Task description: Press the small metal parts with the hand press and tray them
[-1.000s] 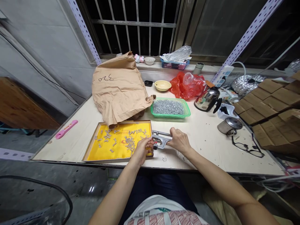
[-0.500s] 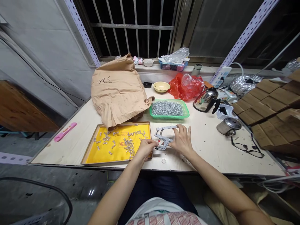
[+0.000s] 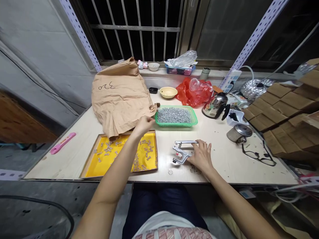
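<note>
My right hand (image 3: 201,154) is wrapped round the handles of grey snap-fastener pliers (image 3: 183,156), whose jaws point left and show a small red piece and a black piece. Fingers drawn together, my left hand (image 3: 145,124) is beside the left edge of a green plastic basket (image 3: 175,125), close to the lower corner of a brown paper bag (image 3: 122,96). Whatever its fingertips may hold is too small to make out. Many small silvery metal parts (image 3: 174,115) fill the basket. My left forearm crosses over a shallow yellow-lined box (image 3: 93,169) with silvery pieces (image 3: 147,156) scattered in it.
A kettle (image 3: 214,107), a metal cup (image 3: 238,133) and eyeglasses (image 3: 259,156) stand or lie to the right. Behind the basket are a cream bowl (image 3: 168,93) and a red plastic bag (image 3: 191,94). Cardboard boxes (image 3: 294,113) border the right; a pink tool (image 3: 63,143) lies left.
My left hand has left the pliers' jaws and moved up and left to the basket's edge. The pliers, still in my right hand, have shifted slightly right and down.
</note>
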`<move>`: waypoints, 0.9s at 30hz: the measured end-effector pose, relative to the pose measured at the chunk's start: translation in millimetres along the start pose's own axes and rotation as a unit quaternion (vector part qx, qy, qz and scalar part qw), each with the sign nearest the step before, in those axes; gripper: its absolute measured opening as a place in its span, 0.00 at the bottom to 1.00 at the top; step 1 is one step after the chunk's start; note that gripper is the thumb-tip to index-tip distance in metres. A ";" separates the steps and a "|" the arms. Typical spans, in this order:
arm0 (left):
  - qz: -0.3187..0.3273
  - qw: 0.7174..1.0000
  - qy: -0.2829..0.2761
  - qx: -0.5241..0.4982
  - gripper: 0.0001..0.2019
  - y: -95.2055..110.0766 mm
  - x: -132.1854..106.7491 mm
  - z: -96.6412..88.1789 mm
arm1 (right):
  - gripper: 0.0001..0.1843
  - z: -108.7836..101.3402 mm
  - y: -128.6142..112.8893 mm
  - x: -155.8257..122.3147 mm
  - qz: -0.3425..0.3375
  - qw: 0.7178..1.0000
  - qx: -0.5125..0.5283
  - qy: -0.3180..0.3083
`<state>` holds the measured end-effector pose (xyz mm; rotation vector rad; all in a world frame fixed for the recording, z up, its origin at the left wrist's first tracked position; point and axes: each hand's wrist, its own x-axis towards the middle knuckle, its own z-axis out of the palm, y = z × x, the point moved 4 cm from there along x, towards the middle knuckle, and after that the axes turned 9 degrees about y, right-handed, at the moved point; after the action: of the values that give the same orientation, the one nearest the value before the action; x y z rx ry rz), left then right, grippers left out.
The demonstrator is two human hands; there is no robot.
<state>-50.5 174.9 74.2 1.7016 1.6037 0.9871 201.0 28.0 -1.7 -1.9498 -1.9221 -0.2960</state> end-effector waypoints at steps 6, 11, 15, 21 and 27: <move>0.001 0.972 -0.131 0.194 0.03 -63.6 -61.3 -8.1 | 0.37 12.7 -13.4 -1.2 -0.021 0.999 0.031 -0.019; -0.055 0.956 -0.173 0.232 0.03 -92.4 -70.2 2.7 | 0.38 8.6 -28.3 4.1 -0.031 0.998 0.046 -0.009; -0.095 0.984 -0.072 0.132 0.07 -88.1 -74.8 -6.8 | 0.38 2.9 -27.0 6.7 -0.033 0.998 0.044 0.005; -0.241 0.927 -0.048 -0.285 0.15 -51.9 -124.3 28.0 | 0.39 -5.3 -38.6 14.6 -0.055 0.997 0.052 0.035; -0.279 0.881 -0.027 -0.380 0.15 -30.5 -155.4 57.6 | 0.38 -13.3 -52.7 22.3 -0.068 0.995 0.048 0.049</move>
<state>-18.7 27.4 -0.8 0.6724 1.2866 1.0474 151.1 42.2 25.9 -1.7154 -1.9713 -0.3235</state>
